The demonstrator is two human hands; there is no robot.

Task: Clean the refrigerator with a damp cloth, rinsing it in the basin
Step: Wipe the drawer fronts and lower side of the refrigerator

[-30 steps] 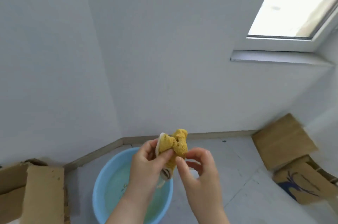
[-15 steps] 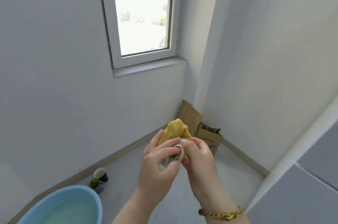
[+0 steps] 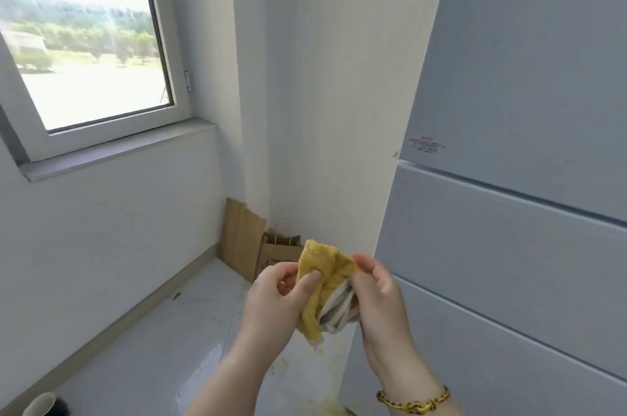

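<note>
A crumpled yellow cloth (image 3: 325,276) with a grey-and-white striped side is held in front of me at chest height. My left hand (image 3: 276,305) pinches its left edge with thumb and fingers. My right hand (image 3: 380,300) grips its right side; a braided yellow bracelet circles that wrist. The grey refrigerator (image 3: 509,212) fills the right of the view, its doors shut, with its pale side panel just behind the cloth. The basin is out of view.
A window (image 3: 84,42) with a grey sill is on the left wall. Flat cardboard (image 3: 239,239) and a brown paper bag (image 3: 276,252) lean in the corner beside the refrigerator. A cup (image 3: 40,405) stands on the floor at bottom left.
My view has swung right, from the blue basin on the floor to the refrigerator. The basin has left the view. Both hands keep the cloth and have spread it a little.
</note>
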